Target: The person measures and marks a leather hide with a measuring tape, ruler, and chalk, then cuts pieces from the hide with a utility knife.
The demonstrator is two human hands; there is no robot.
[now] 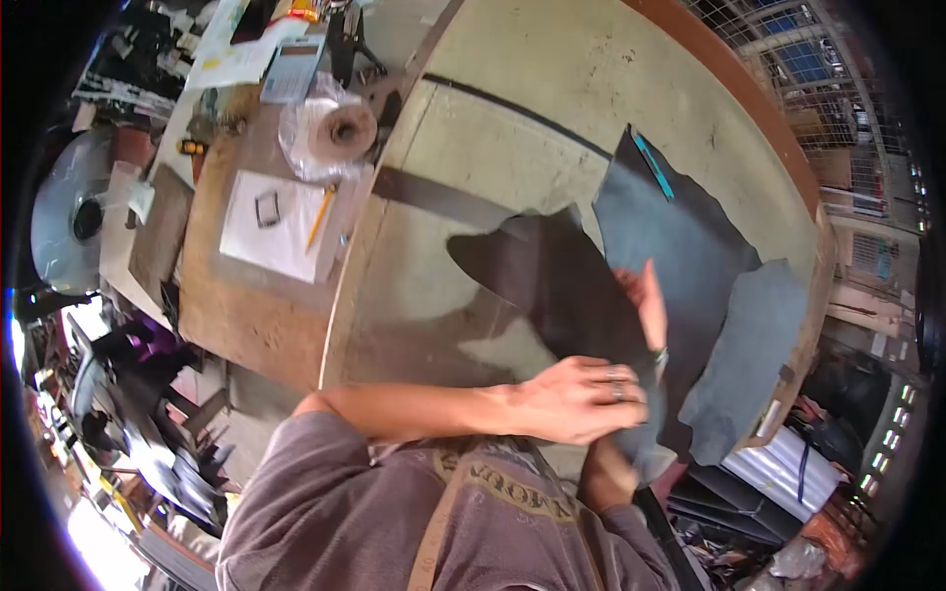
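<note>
Head view: a broad, worn cream tabletop (532, 59) supports an irregular dark-grey leathery sheet (662, 236). Above hangs a dark-brown leathery sheet (552, 276), its near end in the left hand's (579, 400) curled fingers; the half-open right hand (647, 301) behind probably steadies it, grip unclear. A slim teal tool (652, 167) tops the dark-grey leathery sheet.

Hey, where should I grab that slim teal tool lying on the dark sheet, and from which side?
Probably pinch the teal tool across its middle with your right hand, coming from above and your near side: it's slim, lies flat on the dark sheet, points roughly away from you, and nothing covers it.
</note>
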